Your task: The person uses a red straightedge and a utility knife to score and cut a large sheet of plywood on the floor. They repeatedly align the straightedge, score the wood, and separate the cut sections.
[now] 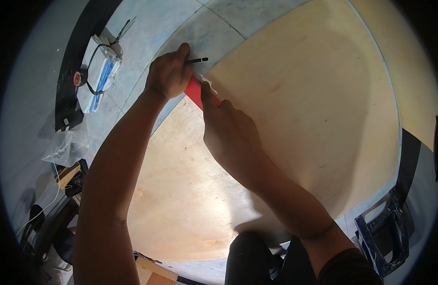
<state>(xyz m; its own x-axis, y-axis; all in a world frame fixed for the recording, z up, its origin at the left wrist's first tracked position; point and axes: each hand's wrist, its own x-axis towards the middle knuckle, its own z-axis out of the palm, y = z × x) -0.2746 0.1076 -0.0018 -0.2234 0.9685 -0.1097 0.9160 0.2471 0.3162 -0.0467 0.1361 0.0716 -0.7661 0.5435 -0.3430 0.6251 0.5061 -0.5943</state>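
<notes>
A large pale plywood sheet (314,109) lies in front of me on the tiled floor. At its far left corner my left hand (170,73) is closed, with a thin black pencil (197,60) sticking out to the right from between its fingers. A flat red tool (194,92) of a kind I cannot make out lies across the sheet's edge, between my two hands. My right hand (231,130) is closed on its nearer end, the index finger stretched along it. A small whitish piece (208,81) shows beside that fingertip. Both palms are hidden.
At the left lie a blue-and-white packet (104,76) with a black cable, a clear plastic bag (69,146) and a black box (72,119). A dark blue plastic stool (385,232) stands at lower right. Wood pieces (155,273) lie near my legs.
</notes>
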